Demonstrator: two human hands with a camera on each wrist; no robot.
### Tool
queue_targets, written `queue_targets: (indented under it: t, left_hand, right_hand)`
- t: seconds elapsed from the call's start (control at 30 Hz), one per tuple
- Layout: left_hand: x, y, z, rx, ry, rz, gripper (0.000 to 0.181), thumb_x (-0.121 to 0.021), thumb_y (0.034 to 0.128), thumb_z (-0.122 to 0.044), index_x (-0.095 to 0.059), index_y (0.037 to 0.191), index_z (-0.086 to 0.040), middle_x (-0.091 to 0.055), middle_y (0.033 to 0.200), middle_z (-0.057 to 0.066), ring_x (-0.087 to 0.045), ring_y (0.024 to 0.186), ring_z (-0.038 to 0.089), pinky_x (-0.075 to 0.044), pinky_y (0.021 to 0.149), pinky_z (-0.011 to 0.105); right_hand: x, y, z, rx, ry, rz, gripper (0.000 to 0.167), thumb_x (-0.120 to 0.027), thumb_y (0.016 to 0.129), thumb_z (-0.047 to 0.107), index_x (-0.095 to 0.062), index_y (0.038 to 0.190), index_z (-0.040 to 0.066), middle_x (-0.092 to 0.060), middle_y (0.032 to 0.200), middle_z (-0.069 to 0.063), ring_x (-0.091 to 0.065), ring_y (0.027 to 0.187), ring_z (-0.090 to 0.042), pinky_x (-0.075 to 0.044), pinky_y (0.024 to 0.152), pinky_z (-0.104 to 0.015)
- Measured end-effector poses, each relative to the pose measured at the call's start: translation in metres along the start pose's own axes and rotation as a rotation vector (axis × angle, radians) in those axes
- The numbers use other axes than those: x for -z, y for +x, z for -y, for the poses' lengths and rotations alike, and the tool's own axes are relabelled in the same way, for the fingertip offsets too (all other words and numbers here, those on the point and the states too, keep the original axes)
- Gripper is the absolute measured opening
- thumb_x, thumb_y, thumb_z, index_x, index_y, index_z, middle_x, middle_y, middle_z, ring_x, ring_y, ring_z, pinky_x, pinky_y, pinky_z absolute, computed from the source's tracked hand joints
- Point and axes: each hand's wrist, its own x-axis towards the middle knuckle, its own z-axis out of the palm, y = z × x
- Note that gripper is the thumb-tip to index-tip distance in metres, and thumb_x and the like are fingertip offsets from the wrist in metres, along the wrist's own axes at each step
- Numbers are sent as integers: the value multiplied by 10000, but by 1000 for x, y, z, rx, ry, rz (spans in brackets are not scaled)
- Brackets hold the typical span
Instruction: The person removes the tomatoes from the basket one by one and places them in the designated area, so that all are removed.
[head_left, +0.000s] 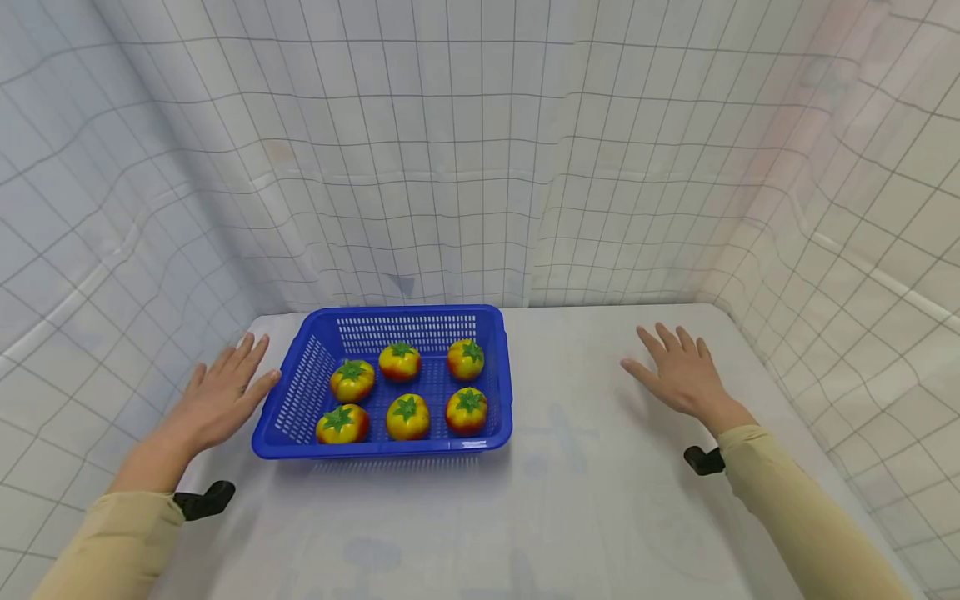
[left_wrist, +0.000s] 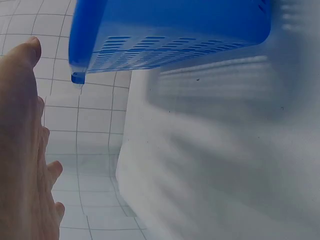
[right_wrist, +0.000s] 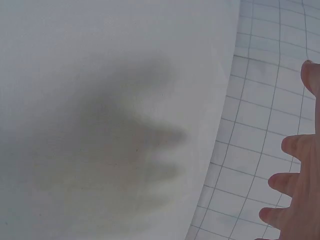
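Note:
A blue plastic basket (head_left: 390, 451) stands on the left half of the table, holding several yellow-red tomato-like fruits (head_left: 407, 417) with green tops. My left hand (head_left: 220, 400) is held palm down beside the basket's left side, fingers spread and holding nothing; in the left wrist view the hand (left_wrist: 22, 145) has a gap between it and the basket (left_wrist: 170, 30). Over the right part of the table my right hand (head_left: 684, 375) hovers with spread fingers, empty. The right wrist view shows that hand (right_wrist: 302, 185) above its shadow on the white surface.
The table (head_left: 570, 500) is covered in white. White curtains with a dark grid (head_left: 480, 167) stand behind it and on the left and right sides. A black wrist strap piece (head_left: 206, 500) shows at the left wrist, another (head_left: 703, 460) at the right.

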Motion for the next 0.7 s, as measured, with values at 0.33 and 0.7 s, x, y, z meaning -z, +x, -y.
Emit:
queue_targets:
  t: [0.33,0.7]
  left_hand:
    - [-3,-5,-6,-39,-49,-9,737,-346,1101,-484,-28,1631,-82,-15,1662,294,-42,1471,583,24,1122,772]
    - [-6,-15,-9,-88,-123,-31,705,-395,1103,-425,-96,1630,-65,-74,1669,272,-126,1470,569,-40,1112,788]
  right_hand:
    - [2,1,7,13,68,-4,845,-373,1027,671,-247,1615,78,-186,1642,-299,-98,1475,-572,-38,1142,-753]
    - [-3,5,16,44,82,-18,827,-373,1030,665,-246,1620,99,-201,1652,-262,-122,1488,-534,-53,1157,-731]
